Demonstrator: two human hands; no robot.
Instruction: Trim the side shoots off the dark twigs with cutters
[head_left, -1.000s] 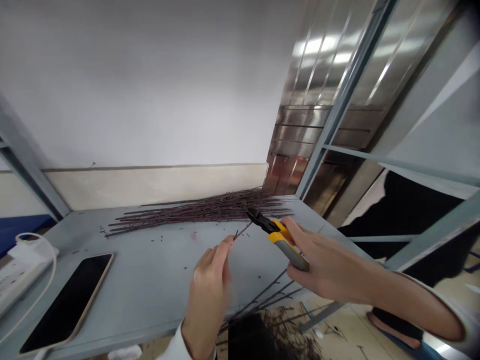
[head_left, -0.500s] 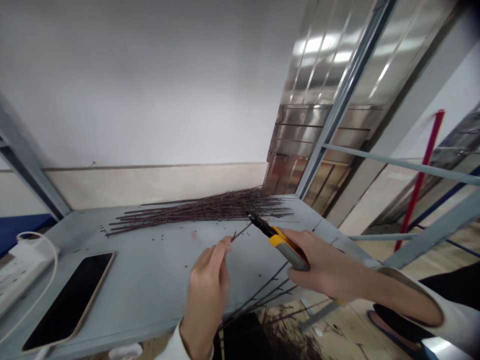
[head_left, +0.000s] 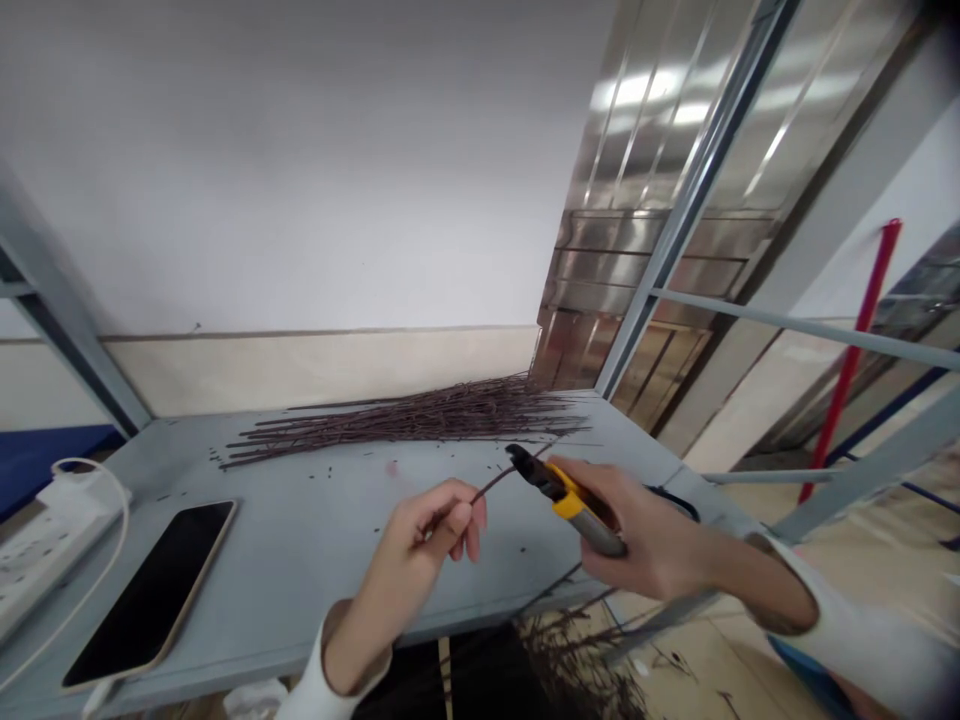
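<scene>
So your left hand (head_left: 405, 560) is curled almost shut, thumb and fingertips pinching one thin dark twig (head_left: 496, 482) that runs up and to the right from that grip. Your right hand (head_left: 637, 540) is closed firmly round the handles of a pair of yellow-and-grey cutters (head_left: 574, 510), their black metal head right at the twig's far end; you can't tell whether the twig sits between the jaws, or how far apart they stand. Both hands are held above a pale blue-grey metal shelf (head_left: 315, 530). Beyond them, a long loose bundle of thin dark twigs (head_left: 420, 422) lies along the shelf's back edge, with small dark bits (head_left: 330, 470) scattered around it. Off to your left sit a black smartphone with a gold rim (head_left: 150, 595) and a white power strip (head_left: 45, 565) with a white cable (head_left: 112, 500) curving from it. More dark twigs (head_left: 577, 660) lie heaped on the pale floor below the shelf's front edge, and a red pole (head_left: 850, 360) stands off to your right
</scene>
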